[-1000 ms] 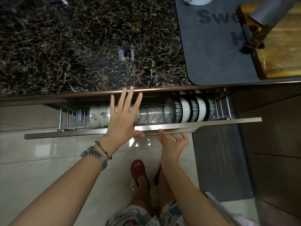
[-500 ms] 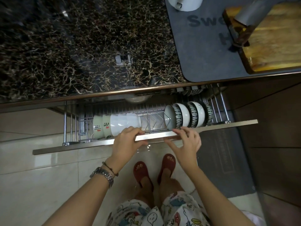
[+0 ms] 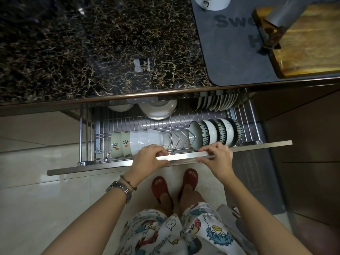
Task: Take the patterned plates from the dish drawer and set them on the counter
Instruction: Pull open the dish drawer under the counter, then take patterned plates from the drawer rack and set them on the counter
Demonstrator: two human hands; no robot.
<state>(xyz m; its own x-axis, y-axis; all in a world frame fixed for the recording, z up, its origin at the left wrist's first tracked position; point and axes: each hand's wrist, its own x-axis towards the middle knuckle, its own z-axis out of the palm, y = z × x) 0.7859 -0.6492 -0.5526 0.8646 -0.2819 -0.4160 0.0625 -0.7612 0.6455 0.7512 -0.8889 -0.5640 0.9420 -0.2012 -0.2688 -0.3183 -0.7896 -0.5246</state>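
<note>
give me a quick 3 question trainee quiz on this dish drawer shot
1. True or false: the left hand and right hand both grip the drawer front.
2. Where do the patterned plates stand? A) back right of the rack B) front left C) on the counter
3. Fill in: the striped bowls sit at the front ____ of the drawer.

Key: 1 true; 2 A; 3 right

dim indoor light | glare on counter [image 3: 92, 52] | wide-angle bowing | soft edges
</note>
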